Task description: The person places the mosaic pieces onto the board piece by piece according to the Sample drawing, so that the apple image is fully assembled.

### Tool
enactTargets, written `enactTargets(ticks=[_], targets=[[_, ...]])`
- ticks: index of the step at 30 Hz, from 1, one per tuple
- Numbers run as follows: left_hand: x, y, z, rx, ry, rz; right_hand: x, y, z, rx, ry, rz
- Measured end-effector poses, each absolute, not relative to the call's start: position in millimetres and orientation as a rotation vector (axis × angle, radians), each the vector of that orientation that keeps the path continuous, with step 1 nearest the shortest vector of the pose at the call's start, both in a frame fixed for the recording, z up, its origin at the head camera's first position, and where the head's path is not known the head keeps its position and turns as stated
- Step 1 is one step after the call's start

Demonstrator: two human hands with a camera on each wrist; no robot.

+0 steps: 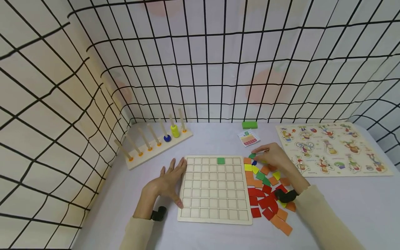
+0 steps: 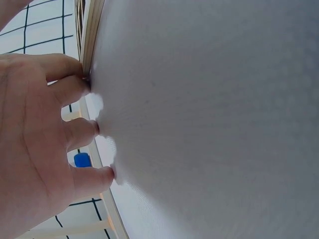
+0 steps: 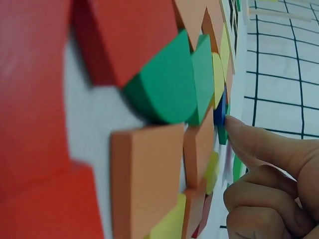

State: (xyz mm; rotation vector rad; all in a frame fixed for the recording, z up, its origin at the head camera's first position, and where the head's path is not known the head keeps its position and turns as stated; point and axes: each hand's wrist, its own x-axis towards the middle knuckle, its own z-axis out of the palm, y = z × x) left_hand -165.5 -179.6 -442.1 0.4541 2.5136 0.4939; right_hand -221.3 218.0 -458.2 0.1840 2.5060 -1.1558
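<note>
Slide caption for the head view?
Left hand touching a gridded board, right hand at loose colored tiles beside it.

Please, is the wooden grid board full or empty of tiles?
Nearly empty: the wooden grid board holds only one green square tile, in its far row; the other cells are bare.

Grid board [image 1: 215, 194]: centre; one tile [image 1: 221, 160] lies in its far row. Loose tiles [image 1: 255, 212]: spread along its right side. Peg rack [image 1: 170, 144]: behind board, left; beads [image 1: 175, 131] sit on two pegs [image 1: 171, 120]. Card [image 1: 249, 138]: behind board, right, block [image 1: 249, 125] just behind it. Puzzle board [image 1: 340, 154]: far right.
</note>
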Motion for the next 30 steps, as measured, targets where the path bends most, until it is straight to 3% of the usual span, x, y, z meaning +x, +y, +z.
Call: enactTargets(ticks=[16,30], targets=[[-164,-184,-439,0.457,2.501,0.519,-225,213,-459,0.239,2.508,-1.144],[-167,-182,-441,0.475,2.5,0.508,-221,202,-456,0.092,2.595,-1.13]])
